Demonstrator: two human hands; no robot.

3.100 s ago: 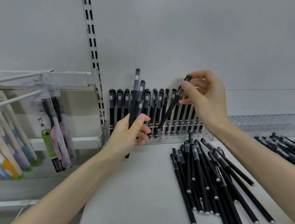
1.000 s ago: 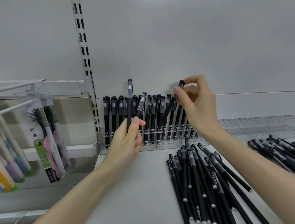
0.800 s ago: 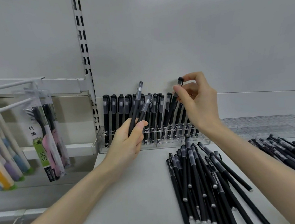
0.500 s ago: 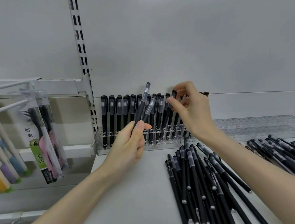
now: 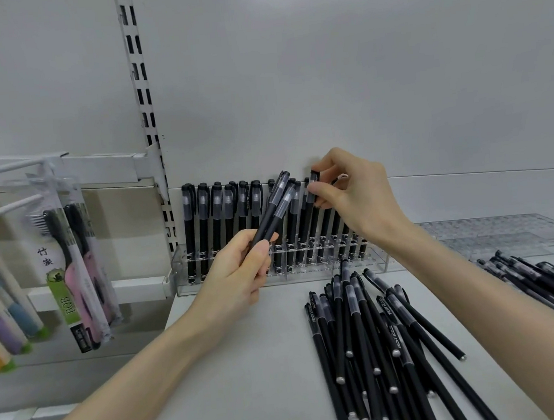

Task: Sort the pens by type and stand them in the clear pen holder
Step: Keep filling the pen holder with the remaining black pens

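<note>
Head view: at 5 o'clock, loose pens lie unsorted, a large share outstanding. Beyond, left hand grips two pens. At 12 o'clock, right hand pinches a pen standing in the clear pen holder, partly filled

Above the standing pens we have open air up the back wall, so a hand can drop onto the clear pen holder from the top. Our right hand, pinching a capped pen, fills the row's right part. Our left hand grips two pens slanted across the middle, blocking the front there. On the tabletop a bare stretch runs between our left forearm and the loose pile, which lies just before the holder's right end. A second pile crowds the far right. The slotted upright and hanging toothbrush packs bound the left.
</note>
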